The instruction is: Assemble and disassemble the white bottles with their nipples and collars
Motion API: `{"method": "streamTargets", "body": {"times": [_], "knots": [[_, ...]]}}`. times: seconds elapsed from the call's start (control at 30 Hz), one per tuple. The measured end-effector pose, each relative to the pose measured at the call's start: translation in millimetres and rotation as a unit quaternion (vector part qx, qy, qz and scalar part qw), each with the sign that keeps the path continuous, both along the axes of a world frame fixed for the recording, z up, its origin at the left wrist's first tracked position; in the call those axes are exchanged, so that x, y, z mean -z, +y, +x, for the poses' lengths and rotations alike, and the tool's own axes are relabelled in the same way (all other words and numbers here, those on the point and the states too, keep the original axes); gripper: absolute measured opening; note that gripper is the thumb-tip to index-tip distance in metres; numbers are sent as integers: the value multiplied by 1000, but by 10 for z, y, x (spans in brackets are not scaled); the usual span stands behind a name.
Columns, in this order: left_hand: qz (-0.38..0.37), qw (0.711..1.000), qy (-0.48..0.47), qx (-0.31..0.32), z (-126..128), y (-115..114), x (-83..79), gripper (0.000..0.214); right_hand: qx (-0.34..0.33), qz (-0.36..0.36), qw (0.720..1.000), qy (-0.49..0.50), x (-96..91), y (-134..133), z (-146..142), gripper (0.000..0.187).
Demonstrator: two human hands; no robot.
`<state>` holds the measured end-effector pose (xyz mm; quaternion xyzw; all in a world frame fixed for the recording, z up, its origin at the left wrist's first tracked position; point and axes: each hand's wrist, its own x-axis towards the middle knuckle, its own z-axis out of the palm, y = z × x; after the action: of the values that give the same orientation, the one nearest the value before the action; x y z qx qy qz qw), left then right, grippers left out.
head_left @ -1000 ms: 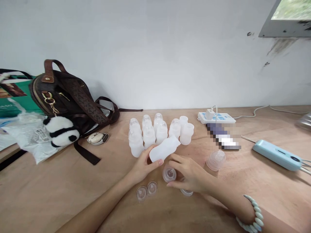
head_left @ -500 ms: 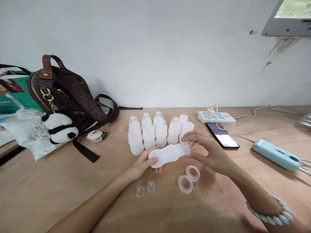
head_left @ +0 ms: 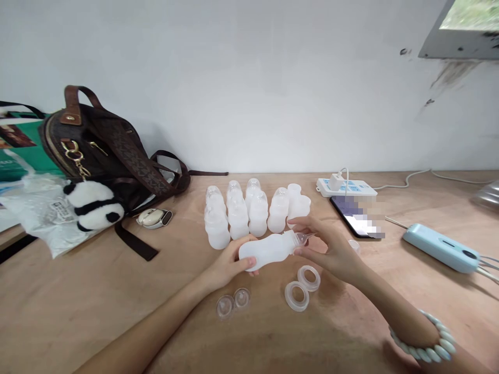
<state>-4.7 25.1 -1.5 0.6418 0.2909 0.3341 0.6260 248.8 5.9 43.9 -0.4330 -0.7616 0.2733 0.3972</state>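
My left hand (head_left: 234, 262) is wrapped round the lower part of a frosted white baby bottle (head_left: 268, 250), tilted nearly flat with its neck to the right. At that neck sits a clear bottle teat (head_left: 301, 239), pinched between the thumb and fingers of my right hand (head_left: 325, 246). Two translucent collar rings (head_left: 297, 296) lie on the table below the right hand. Two more clear teats (head_left: 242, 298) rest below the left hand. Behind the held bottle stand several capped bottles (head_left: 258, 213) and two uncapped ones (head_left: 299, 205).
A brown backpack (head_left: 93, 135) with a panda plush (head_left: 93, 205) stands left, a watch (head_left: 159, 218) near it. To the right are a power strip (head_left: 360, 188), a phone (head_left: 346, 213) and a light blue device (head_left: 440, 248). A clear round piece (head_left: 354, 246) lies beyond my right wrist.
My right hand has shifted slightly left and closer to the bottle's neck. The bottle's tip looks shorter past the neck, and a clear round piece now shows behind the right wrist.
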Motion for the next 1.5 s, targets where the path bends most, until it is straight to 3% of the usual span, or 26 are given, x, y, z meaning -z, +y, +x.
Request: {"method": "streamTargets", "body": {"times": [0.1,0.17,0.33,0.43,0.6,0.7,0.83,0.93,1.07,1.17,1.27,1.5], "knots": [[9,1000,13,-19,7,-44,-17,47,29,-86,996,16,69,15,-19,25],[6,1000,21,-15,15,-54,-23,44,14,-137,990,38,81,12,-20,23],[-10,1000,22,-2,34,-45,-26,50,-71,-180,980,45,2,-2,53,37],[-12,1000,22,2,34,-44,-32,50,-64,-209,975,30,9,19,62,37],[-15,1000,18,-1,34,-39,-20,51,-3,-157,988,5,74,55,41,51],[-14,1000,8,2,38,-23,-6,53,-34,-123,991,39,-1,47,96,38],[-11,1000,-2,4,42,-18,-12,57,-95,-124,987,48,-58,41,119,49],[-11,1000,2,7,46,-32,-28,56,-55,-161,984,47,36,51,44,32],[-9,1000,3,5,48,-40,-26,55,-4,-168,985,44,127,56,-3,54],[-6,1000,4,5,44,-28,-8,55,-55,-153,985,64,66,54,65,38],[1,1000,6,5,37,-11,14,54,-100,-145,983,54,-8,57,129,47],[27,999,38,4,27,9,35,55,-58,-136,987,59,33,53,53,26]]}}
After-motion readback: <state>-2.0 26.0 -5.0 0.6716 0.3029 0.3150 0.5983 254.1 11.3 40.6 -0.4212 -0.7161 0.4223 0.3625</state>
